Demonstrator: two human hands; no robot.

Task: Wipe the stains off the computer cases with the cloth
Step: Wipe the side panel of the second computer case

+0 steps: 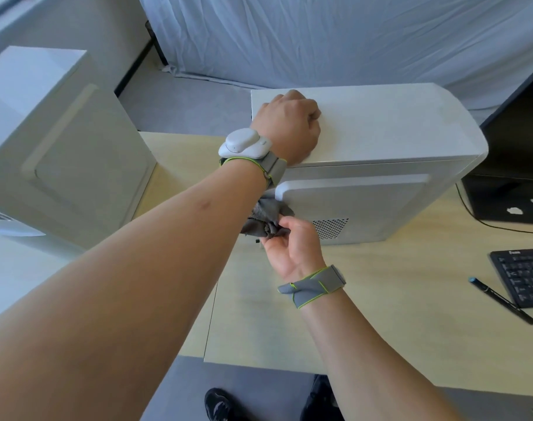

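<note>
A white computer case (380,138) stands on the light wooden desk (365,314) in the middle. My left hand (289,126) rests on its top near the left rear corner, fingers curled under, holding nothing I can see. My right hand (292,244) grips a crumpled grey cloth (266,218) against the case's near side panel, at its lower left corner beside the vent holes. A second white computer case (58,153) stands to the left, apart from both hands.
A black monitor (517,153) stands at the right edge, with a black keyboard (523,278) and a black pen (502,300) in front of it. White sheeting hangs behind the desk. My shoes show below the desk's near edge.
</note>
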